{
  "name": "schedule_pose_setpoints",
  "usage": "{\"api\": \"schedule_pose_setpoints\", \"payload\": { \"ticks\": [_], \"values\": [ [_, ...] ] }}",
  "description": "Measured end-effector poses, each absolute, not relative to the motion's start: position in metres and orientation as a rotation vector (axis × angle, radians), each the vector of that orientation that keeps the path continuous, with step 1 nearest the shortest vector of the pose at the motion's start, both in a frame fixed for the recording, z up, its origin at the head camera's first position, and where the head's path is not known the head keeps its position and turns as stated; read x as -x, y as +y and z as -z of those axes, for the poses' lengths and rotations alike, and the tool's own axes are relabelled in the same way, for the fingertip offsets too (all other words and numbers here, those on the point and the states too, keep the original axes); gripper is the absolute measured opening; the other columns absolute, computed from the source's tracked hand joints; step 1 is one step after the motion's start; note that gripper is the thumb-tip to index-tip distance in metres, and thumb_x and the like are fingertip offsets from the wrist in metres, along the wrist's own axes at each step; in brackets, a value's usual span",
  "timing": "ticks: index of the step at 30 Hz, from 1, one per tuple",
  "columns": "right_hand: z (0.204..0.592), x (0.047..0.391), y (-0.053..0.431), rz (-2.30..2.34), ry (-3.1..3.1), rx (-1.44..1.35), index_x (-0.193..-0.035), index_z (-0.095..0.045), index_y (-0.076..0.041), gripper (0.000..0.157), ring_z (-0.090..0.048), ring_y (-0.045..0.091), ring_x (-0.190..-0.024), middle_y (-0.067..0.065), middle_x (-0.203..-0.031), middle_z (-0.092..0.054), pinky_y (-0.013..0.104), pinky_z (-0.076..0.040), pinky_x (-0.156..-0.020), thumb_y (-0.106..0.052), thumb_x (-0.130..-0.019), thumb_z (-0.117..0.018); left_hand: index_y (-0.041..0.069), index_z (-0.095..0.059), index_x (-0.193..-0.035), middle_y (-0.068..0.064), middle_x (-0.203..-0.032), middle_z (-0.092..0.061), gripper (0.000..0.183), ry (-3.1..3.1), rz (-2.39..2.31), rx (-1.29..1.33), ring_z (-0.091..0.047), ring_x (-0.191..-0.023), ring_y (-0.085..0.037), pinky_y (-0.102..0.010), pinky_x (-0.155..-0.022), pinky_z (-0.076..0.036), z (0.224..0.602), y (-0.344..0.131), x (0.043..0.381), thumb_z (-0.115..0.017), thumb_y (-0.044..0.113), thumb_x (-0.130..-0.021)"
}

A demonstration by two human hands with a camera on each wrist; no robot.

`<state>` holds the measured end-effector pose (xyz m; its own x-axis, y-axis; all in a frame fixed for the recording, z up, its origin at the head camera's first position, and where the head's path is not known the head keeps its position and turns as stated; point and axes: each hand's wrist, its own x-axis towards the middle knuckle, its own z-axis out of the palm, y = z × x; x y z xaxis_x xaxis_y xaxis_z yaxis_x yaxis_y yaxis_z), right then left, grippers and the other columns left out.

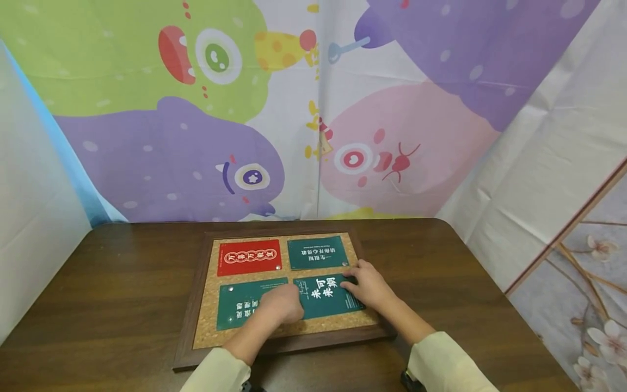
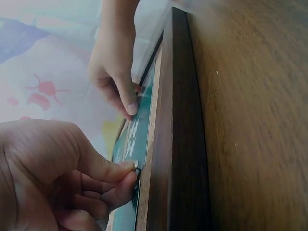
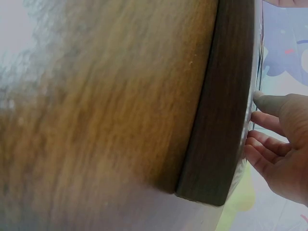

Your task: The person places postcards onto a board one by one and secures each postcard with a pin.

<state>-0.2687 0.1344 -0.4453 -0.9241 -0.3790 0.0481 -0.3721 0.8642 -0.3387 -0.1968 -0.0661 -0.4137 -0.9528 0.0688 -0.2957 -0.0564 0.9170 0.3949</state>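
A cork board (image 1: 208, 321) in a dark wood frame lies on the table. My left hand (image 1: 284, 303) pinches a thumbtack (image 2: 136, 166) between thumb and forefinger, right at the near left edge of a dark green card with white lettering (image 1: 325, 299). With fingers extended, my right hand (image 1: 369, 286) rests on the right part of that card. Another green card (image 1: 230, 307) lies to the left, partly hidden behind my left hand. Farther back are a red card (image 1: 249, 257) and a third green card (image 1: 315, 252), each with a pin near one corner.
The board's frame (image 1: 193, 310) has a raised edge all around. Brown wooden table (image 1: 98, 305) extends on both sides of it. A curtain with cartoon figures (image 1: 294, 163) hangs behind the table, and a flowered panel (image 1: 592, 272) stands at the right.
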Motion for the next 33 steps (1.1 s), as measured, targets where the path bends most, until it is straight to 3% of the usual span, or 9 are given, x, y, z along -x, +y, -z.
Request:
{"api": "schedule_pose_setpoints", "payload": {
  "ticks": [20,24,27,30,33],
  "values": [
    [0.444,0.268,0.134,0.555,3.019,0.627,-0.105,-0.071,-0.007,0.029,-0.045,0.014,-0.077,0.004,-0.091,-0.055,0.031,-0.041,-0.069,-0.026,-0.084,-0.070,0.000,-0.064,-0.100,-0.012,-0.093,-0.063,0.022,2.760,-0.535,0.028,-0.052,-0.075,-0.022,-0.040,-0.066,-0.050,0.413,-0.064,0.199,-0.063,0.008,-0.080],
    [0.444,0.268,0.133,0.552,3.023,0.638,-0.105,-0.071,-0.007,0.029,-0.046,0.014,-0.077,0.004,-0.091,-0.055,0.031,-0.042,-0.070,-0.026,-0.083,-0.070,0.003,-0.063,-0.081,-0.008,-0.082,-0.061,0.007,2.787,-0.572,-0.033,-0.049,-0.068,-0.019,-0.036,-0.061,-0.047,0.419,-0.070,0.200,-0.061,0.010,-0.081],
    [0.445,0.268,0.133,0.547,3.018,0.631,-0.105,-0.071,-0.007,0.029,-0.046,0.014,-0.078,0.004,-0.092,-0.055,0.032,-0.043,-0.070,-0.027,-0.083,-0.070,0.009,-0.057,-0.062,-0.003,-0.065,-0.054,0.019,2.784,-0.670,-0.084,-0.045,-0.060,-0.016,-0.030,-0.052,-0.038,0.424,-0.076,0.200,-0.063,0.011,-0.079],
    [0.445,0.267,0.134,0.544,3.016,0.628,-0.105,-0.071,-0.008,0.029,-0.046,0.014,-0.078,0.004,-0.091,-0.055,0.031,-0.042,-0.070,-0.027,-0.083,-0.070,0.012,-0.056,-0.057,0.000,-0.059,-0.050,0.023,2.765,-0.778,-0.119,-0.043,-0.057,-0.014,-0.027,-0.050,-0.033,0.425,-0.080,0.198,-0.065,0.010,-0.078],
    [0.446,0.267,0.135,0.551,3.020,0.634,-0.105,-0.071,-0.007,0.029,-0.045,0.014,-0.077,0.004,-0.091,-0.055,0.030,-0.042,-0.069,-0.026,-0.083,-0.070,0.011,-0.060,-0.062,0.000,-0.065,-0.054,0.018,2.741,-0.859,-0.146,-0.048,-0.062,-0.015,-0.028,-0.054,-0.037,0.424,-0.083,0.198,-0.068,0.011,-0.078]
  ]
}}
